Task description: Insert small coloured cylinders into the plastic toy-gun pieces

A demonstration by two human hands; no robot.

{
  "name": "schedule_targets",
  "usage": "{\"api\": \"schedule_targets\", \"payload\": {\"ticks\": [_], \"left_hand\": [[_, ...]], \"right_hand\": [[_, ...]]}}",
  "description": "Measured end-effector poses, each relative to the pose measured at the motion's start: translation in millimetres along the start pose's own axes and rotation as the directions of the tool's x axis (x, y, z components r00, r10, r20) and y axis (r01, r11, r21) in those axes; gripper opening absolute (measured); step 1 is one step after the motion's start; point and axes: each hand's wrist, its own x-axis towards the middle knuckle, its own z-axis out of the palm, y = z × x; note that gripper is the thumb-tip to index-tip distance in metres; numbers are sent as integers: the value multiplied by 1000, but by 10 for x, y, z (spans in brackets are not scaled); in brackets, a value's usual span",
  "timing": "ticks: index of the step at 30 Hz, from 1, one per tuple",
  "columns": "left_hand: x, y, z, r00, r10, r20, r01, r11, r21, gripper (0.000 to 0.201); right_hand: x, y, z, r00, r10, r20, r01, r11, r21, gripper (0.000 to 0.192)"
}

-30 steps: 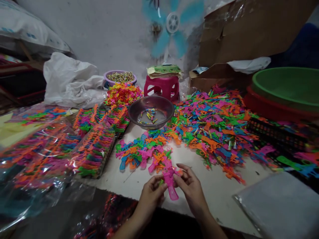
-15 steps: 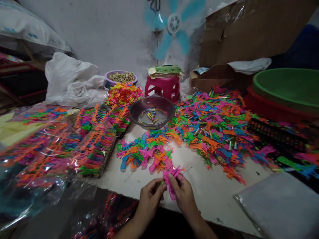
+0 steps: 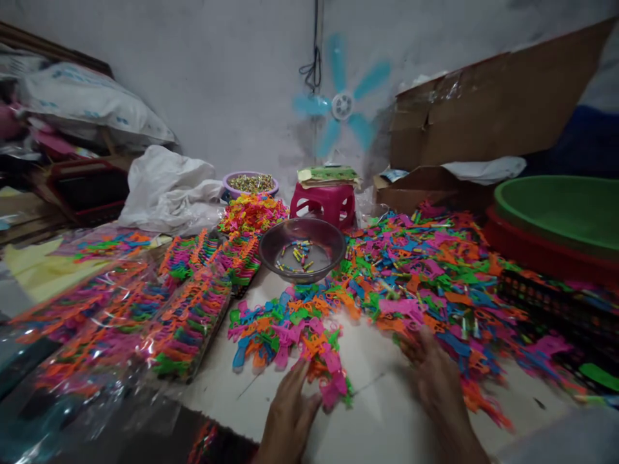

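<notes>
My left hand (image 3: 289, 407) is at the table's near edge, fingers stretched forward and thumb apart, with nothing visible in it. Just beyond and to its right, a pink plastic toy piece (image 3: 333, 389) lies at the near end of a small pile of colourful plastic pieces (image 3: 290, 328). Further right, my right hand (image 3: 430, 370) reaches to the near edge of a large heap of similar pieces (image 3: 449, 290). Motion smears its fingers, so I cannot tell whether they grip anything. A pink piece (image 3: 399, 308) lies just past its fingertips.
A dark metal bowl (image 3: 304, 276) with several small striped tubes stands mid-table. Plastic-wrapped rows of pieces (image 3: 188, 322) lie left. Behind are a pink stool (image 3: 324, 201), a purple basin (image 3: 231, 188) and a turning fan (image 3: 342, 106). Green basin (image 3: 556, 212) and cardboard box (image 3: 474, 109) stand right.
Both hands were together around a pink plastic piece; they have parted. A pink piece now lies beside my left hand. My right hand has moved right to the large heap. The view has tilted up.
</notes>
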Motion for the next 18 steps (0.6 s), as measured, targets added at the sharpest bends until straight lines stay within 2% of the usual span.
{"api": "schedule_targets", "payload": {"ticks": [2,3,4,5,7,9,11,13,16,18], "left_hand": [[88,-146,-42,992,105,-70,-93,982,161,41],[143,-211,-71,985,149,-88,-126,966,225,38],[210,-263,-104,978,180,-103,-146,949,279,34],[291,-297,-144,971,209,-117,-161,932,325,30],[506,-302,-241,955,271,-123,-202,894,401,25],[805,-236,-361,939,330,-100,-250,851,463,24],[1186,-141,-496,937,342,-67,-256,807,532,26],[1623,-74,-629,974,226,11,-182,756,628,28],[2295,-90,-780,988,127,84,-151,730,666,28],[2702,-172,-818,985,43,170,-149,718,680,23]], "right_hand": [[59,191,-63,995,-69,66,84,959,-272,50],[7,337,-45,973,-164,164,215,899,-381,48],[-84,502,8,919,-281,276,379,820,-428,43],[-196,674,93,834,-382,398,540,713,-447,40],[-415,976,336,615,-490,618,785,448,-427,43],[-547,1153,622,485,-522,702,874,251,-417,50],[-552,1197,888,433,-545,718,892,142,-430,51],[-463,1170,1093,402,-567,719,898,89,-432,50],[-300,1162,1267,352,-597,721,913,49,-405,46],[-233,1227,1319,349,-620,703,912,52,-408,43]]}}
